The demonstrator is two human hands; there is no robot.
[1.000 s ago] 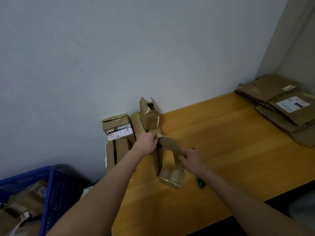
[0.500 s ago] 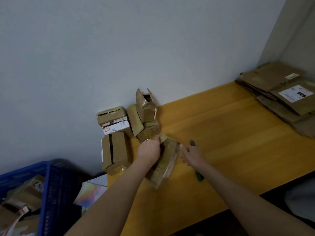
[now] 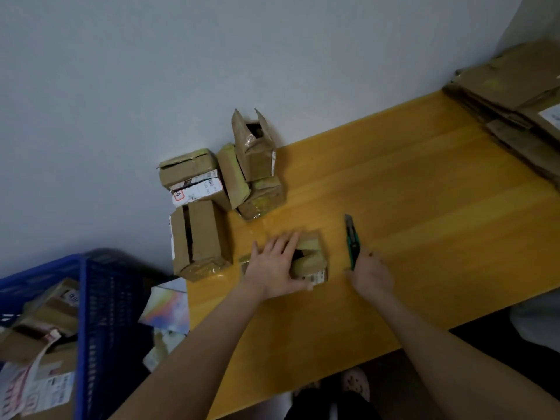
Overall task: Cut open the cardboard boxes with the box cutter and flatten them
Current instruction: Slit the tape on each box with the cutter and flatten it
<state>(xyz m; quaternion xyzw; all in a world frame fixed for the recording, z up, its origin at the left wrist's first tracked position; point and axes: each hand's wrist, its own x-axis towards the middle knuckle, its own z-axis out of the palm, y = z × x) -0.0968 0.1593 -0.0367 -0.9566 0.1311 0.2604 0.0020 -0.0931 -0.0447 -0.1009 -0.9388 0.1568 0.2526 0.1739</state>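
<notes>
Setting: yellow wooden tabletop (image 3: 424, 192) set against a plain grey wall (image 3: 151, 71).
Left hand (image 3: 277, 268): palm down on the squashed box, fingers straight and slightly spread, pressing it to the table. The fingertips point towards 1 o'clock.
Squashed box (image 3: 313, 260): brown cardboard lying low on the table near its front edge, at 6 o'clock from the upright box. A dark gap shows beside the fingertips and a printed label on the near side.
Box cutter (image 3: 351, 237): green and black, flat on the table at 3 o'clock from the squashed box and apart from it, blade end towards 12 o'clock.
Right hand (image 3: 371, 274): at the near end of the cutter's handle with its fingers bent there. Whether they have closed round the handle cannot be told.
Upright box (image 3: 254, 153): stands against the wall on another box, top flaps open.
Labelled box (image 3: 192, 180): at 9 o'clock from the upright box, white shipping label facing forward.
Long box (image 3: 200, 241): at the table's left end, at 9 o'clock from the squashed box, top seam split open.
Flattened cardboard stack (image 3: 515, 95): far right corner, at 2 o'clock.
Blue crate (image 3: 91, 313): off the table at 8 o'clock, holding more labelled boxes.
</notes>
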